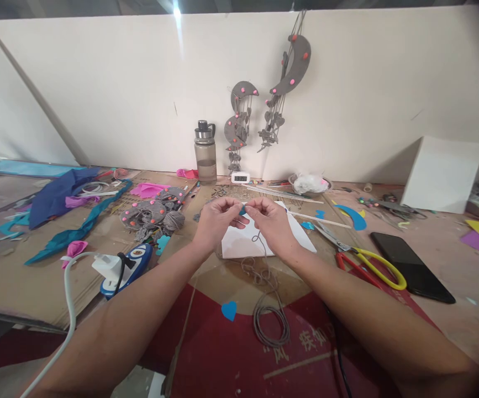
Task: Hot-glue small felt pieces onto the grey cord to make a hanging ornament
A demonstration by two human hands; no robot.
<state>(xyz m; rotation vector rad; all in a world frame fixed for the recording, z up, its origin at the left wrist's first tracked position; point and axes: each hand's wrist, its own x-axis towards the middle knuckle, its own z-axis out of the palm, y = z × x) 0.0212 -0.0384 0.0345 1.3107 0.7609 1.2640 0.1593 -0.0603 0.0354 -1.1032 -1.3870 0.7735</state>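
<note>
Both hands meet over a white sheet (pixel 239 246) at the middle of the table. My left hand (pixel 220 218) pinches a small blue piece (pixel 242 210), its thumb and forefinger closed. From the other side, my right hand (pixel 270 221) grips the same piece, mostly hidden by the fingertips. A grey-brown cord (pixel 271 326) hangs below my right hand and runs down to a loose coil on the red cardboard. Left of that coil lies a blue heart cutout (pixel 229 310). Scissors with red and yellow handles (pixel 359 251) lie right of my right hand.
A black phone (pixel 411 265) lies at the right. On the left are a power strip (pixel 127 271) with a white cable and grey yarn pieces (pixel 154 213). A water bottle (pixel 205 152) and small clock (pixel 240 177) stand at the back, below hanging grey moons (pixel 297 66).
</note>
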